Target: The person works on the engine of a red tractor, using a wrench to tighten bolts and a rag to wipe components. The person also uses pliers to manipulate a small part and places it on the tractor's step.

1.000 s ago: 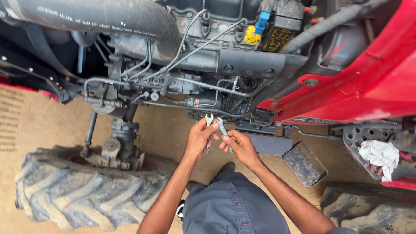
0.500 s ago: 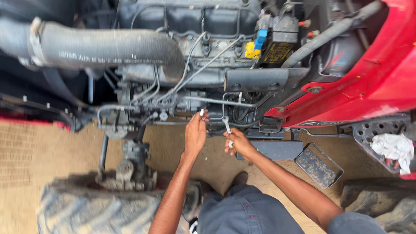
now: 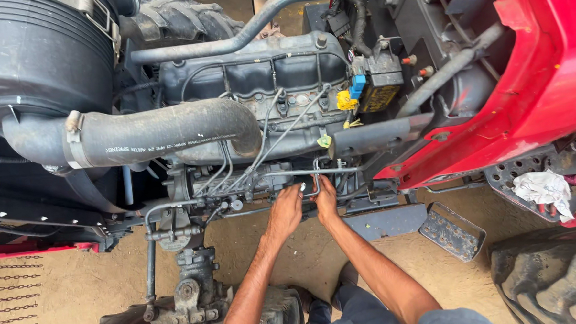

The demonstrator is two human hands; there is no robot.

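Note:
Both my arms reach forward to the side of a tractor engine point(image 3: 258, 72). My left hand point(image 3: 285, 211) rests with curled fingers against the pump body and thin metal fuel lines point(image 3: 237, 177); a small pale tip shows at its fingertips, and whether it grips anything is unclear. Right beside it, almost touching, my right hand point(image 3: 326, 199) is closed around a slim metal tool point(image 3: 314, 179) that stands upright among the pipes.
A thick black rubber hose point(image 3: 164, 135) and a big air cleaner point(image 3: 37, 56) sit at the left. The red body panel point(image 3: 537, 80) overhangs at the right, with a step plate point(image 3: 451, 231) and a white rag point(image 3: 543, 188). Tyres point(image 3: 552, 280) lie below on sandy ground.
The view has shifted up and closer to the engine. Both hands have moved from open air in front of me up to the pump and pipes, carrying the slim tool with them.

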